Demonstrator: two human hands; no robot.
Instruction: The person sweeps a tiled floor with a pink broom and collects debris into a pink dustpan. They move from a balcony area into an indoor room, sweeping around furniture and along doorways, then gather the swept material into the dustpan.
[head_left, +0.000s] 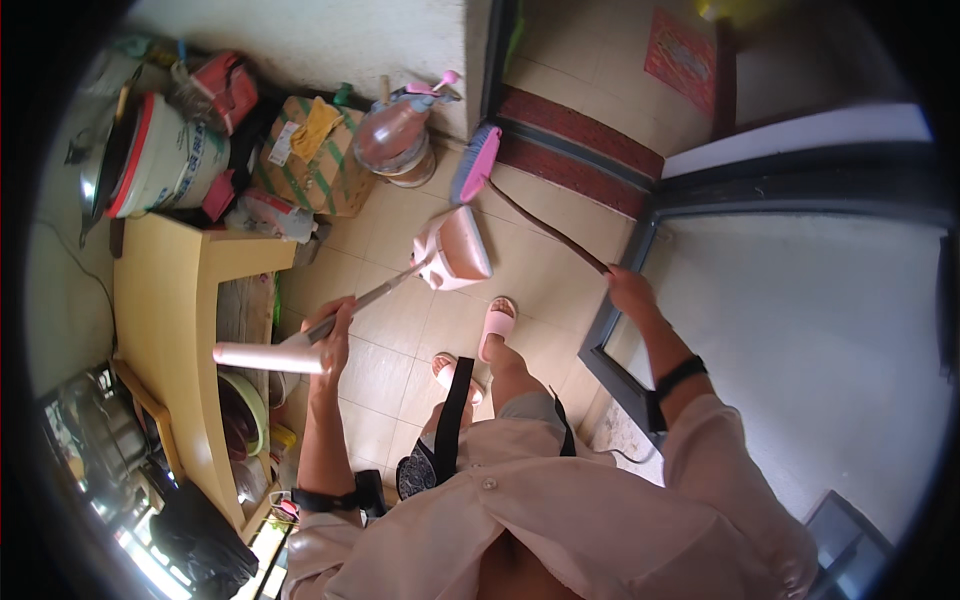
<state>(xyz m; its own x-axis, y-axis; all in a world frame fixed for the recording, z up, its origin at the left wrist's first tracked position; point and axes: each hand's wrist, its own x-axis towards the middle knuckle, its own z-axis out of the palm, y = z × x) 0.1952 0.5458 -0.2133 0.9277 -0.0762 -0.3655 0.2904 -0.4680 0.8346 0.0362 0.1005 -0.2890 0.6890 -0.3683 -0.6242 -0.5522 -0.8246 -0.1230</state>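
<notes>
My left hand (338, 338) is closed around the long handle of a pale pink dustpan (425, 243), near its thick pale pink grip. The pan rests on the tiled floor ahead of my feet, its open side facing right. My right hand (630, 292) is wrapped around the dark stick of a broom (478, 163). That broom's pink head with greyish bristles lies beside the red door sill, a little beyond the pan and apart from it.
A glass door (790, 330) with a dark frame stands at the right, beside the red sill (570, 145). At the left are a wooden cabinet (165, 275), a white bucket (175, 150), a cardboard box (345, 150) and a brown pot (405, 165). Pink slippers (497, 325) are on my feet.
</notes>
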